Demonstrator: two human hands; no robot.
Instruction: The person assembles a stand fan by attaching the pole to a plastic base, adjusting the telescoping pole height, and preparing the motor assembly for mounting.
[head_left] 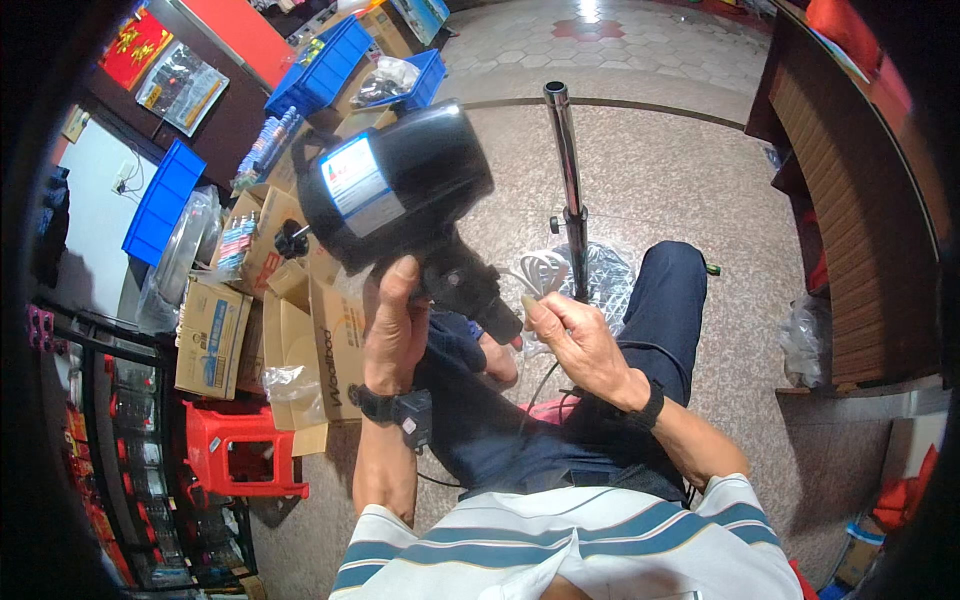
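My left hand (395,325) is wrapped round the neck below a black fan motor (440,160), holding it up and tilted in front of me. A white and blue label shows on the motor's casing, and a shaft with a dark knob sticks out at its left. Below the neck a dark socket-like bracket (470,295) points down to the right. My right hand (585,345) is closed, thumb and fingers pinched on a bundled pale grey power cord (543,272) beside the bracket. Just beyond stands an upright chrome stand pole (570,180) with a side knob, apart from the motor.
Opened cardboard boxes (335,345) and blue plastic bins (320,65) crowd the left side. A red plastic stool (240,450) stands near the lower left. Clear plastic wrapping (605,275) lies round the pole's foot. At right is a brown wooden cabinet (850,200).
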